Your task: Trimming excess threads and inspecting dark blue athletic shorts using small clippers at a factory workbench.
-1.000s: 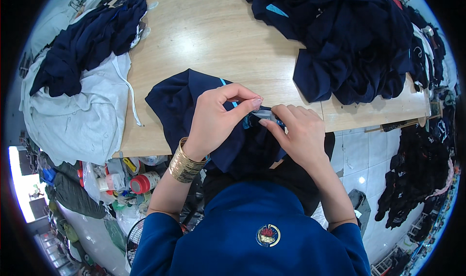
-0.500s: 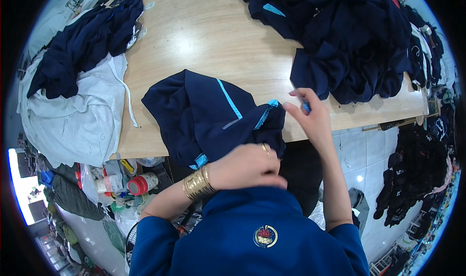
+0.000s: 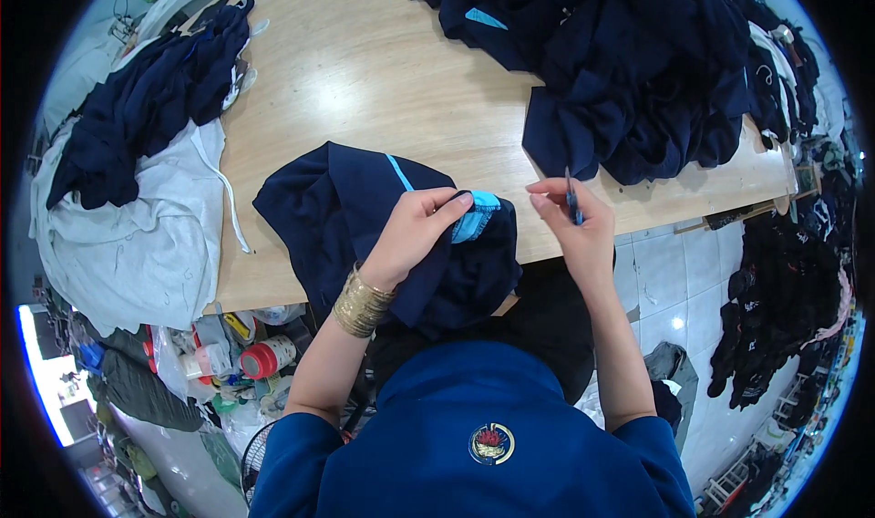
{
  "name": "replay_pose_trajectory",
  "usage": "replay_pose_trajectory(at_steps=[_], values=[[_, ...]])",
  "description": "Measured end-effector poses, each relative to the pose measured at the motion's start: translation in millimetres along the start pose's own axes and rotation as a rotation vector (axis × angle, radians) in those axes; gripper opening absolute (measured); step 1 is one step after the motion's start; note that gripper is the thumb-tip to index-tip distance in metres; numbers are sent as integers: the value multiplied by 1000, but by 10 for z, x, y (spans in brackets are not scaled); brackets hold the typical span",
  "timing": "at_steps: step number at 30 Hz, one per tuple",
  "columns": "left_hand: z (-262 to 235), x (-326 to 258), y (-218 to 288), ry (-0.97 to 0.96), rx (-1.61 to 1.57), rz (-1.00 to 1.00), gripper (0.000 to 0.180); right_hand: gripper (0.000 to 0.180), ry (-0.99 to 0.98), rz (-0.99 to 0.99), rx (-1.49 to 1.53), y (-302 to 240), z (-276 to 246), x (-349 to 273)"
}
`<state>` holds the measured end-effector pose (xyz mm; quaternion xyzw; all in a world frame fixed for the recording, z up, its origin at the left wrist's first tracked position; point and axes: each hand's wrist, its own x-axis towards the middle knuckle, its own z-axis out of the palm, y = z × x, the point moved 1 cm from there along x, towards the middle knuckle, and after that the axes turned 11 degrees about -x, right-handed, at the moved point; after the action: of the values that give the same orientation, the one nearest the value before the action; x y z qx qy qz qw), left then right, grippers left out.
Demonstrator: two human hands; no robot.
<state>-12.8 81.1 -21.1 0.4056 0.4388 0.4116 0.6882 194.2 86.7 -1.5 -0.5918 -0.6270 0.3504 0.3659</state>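
A navy garment [image 3: 314,203] with light-blue trim lies bunched at the table's near edge, partly hanging over it. My left hand [image 3: 415,231], gold bangles at its wrist, pinches the garment beside a light-blue patch [image 3: 476,215] between thumb and fingers. To the right, my right hand [image 3: 583,235] is raised apart from the cloth. Blue thread snips [image 3: 573,203] are tucked in its palm, the pointed tip showing above the fingers; its thumb and index finger are close together. Part of the garment is hidden behind my left hand and forearm.
The wooden table [image 3: 365,71] carries a large pile of navy garments [image 3: 638,80] at the far right. Navy cloth [image 3: 150,98] and a light-grey garment [image 3: 146,235] lie at the left. Below the left edge stands a red-lidded container [image 3: 260,361] among clutter. Dark clothes [image 3: 775,308] lie on the right floor.
My left hand has moved up and forward from near my body and now pinches the garment. The light-blue patch is turned up into view. My right hand has left the garment's edge.
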Motion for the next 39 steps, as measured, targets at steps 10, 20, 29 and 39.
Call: replay_pose_trajectory(at_steps=[10,20,29,39], values=[[87,-209,205,28,-115,4,27,16,76,-441,-4,-219,312,-111],[-48,-386,244,129,-238,67,27,6,-228,9,462,-245,-124,-144],[39,-437,331,91,-209,122,17,36,-142,-333,-254,-297,-91,-253],[146,-469,394,128,-216,156,24,27,71,-591,-558,-387,28,-315]])
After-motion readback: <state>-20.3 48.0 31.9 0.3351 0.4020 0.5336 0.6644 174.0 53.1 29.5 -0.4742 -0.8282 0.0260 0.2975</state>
